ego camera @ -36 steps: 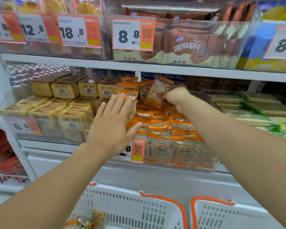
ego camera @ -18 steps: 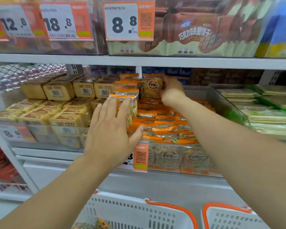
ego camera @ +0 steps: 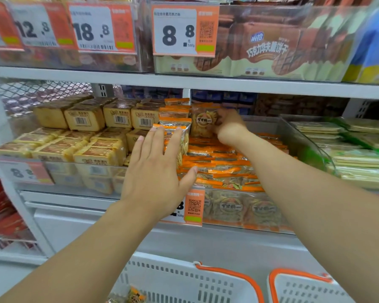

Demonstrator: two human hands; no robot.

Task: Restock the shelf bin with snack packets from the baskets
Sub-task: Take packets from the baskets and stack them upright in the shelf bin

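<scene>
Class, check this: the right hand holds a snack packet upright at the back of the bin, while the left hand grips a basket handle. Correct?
Not quite. The head view shows the left hand open, fingers against the upright packets in the bin. The right hand does hold a packet there.

Orange-topped snack packets [ego camera: 217, 162] fill the clear shelf bin [ego camera: 260, 224] (one upright packet [ego camera: 204, 123] at back)

Glossy film snack packets [ego camera: 214, 165], clear plastic shelf bin [ego camera: 232, 211], perforated plastic baskets [ego camera: 184, 281]

packets [ego camera: 219, 162] in bin [ego camera: 239, 224], baskets [ego camera: 184, 278] below (front)
</scene>
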